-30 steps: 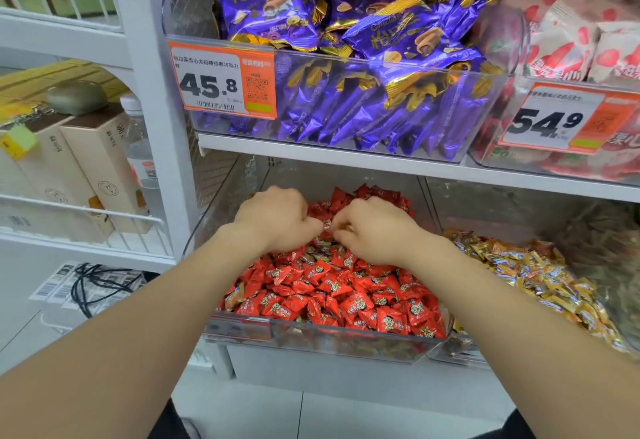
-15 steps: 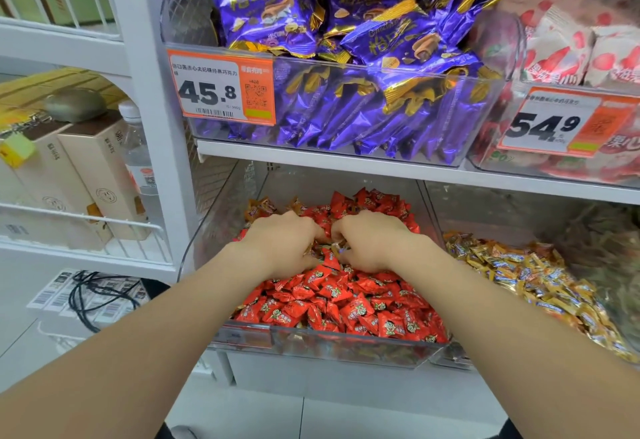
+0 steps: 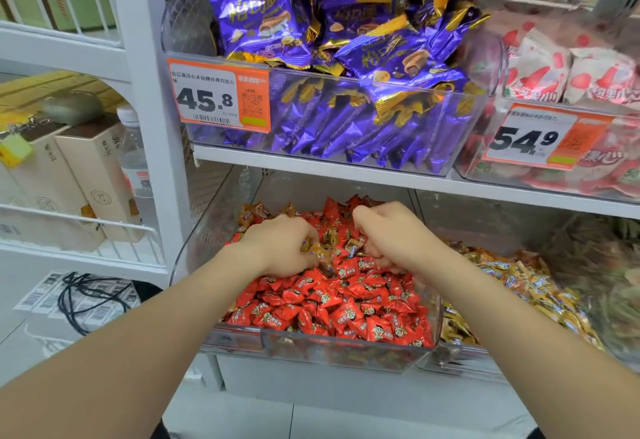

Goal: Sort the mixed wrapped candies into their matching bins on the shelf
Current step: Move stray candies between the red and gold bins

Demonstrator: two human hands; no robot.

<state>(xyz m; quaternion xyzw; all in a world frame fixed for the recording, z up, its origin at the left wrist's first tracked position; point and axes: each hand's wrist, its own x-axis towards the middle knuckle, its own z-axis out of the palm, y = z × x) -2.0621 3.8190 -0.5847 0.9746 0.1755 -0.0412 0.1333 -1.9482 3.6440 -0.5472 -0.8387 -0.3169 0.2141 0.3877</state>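
Shelf bin (image 3: 325, 352) candies (image 3: 329, 314) hide fingers of left hand (image 3: 280, 248), right hand (image 3: 394, 241).

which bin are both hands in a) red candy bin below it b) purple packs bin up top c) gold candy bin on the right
a: the left hand, gripping gold-wrapped candies, and the right hand are both down among the red candies in the clear bin.
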